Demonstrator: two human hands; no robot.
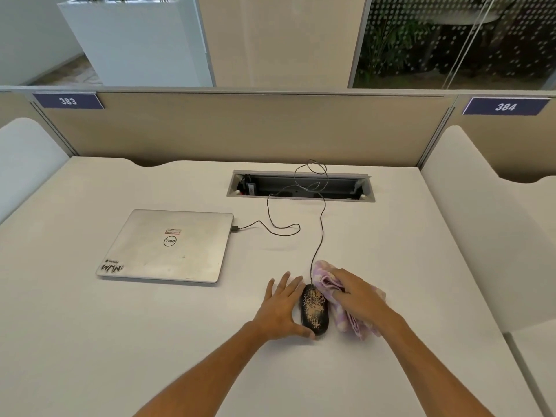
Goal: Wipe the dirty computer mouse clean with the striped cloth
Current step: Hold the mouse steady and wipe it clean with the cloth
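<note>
Right hand [358,297] clutches the cloth [350,319]; left hand [284,307], open, steadies the mouse [314,310], pointing away. Laptop [168,246] reads "DELL".

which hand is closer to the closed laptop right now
Left. The left hand lies flat on the desk just right of the laptop, against the mouse. The right hand is farther right, past the mouse, on the cloth.

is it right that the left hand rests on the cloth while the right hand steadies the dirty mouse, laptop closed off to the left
Not quite: the hands are swapped. In the head view the right hand rests on the striped cloth, and the left hand steadies the dirty mouse from its left side. The rest holds: the laptop lies closed, off to the left.
</note>
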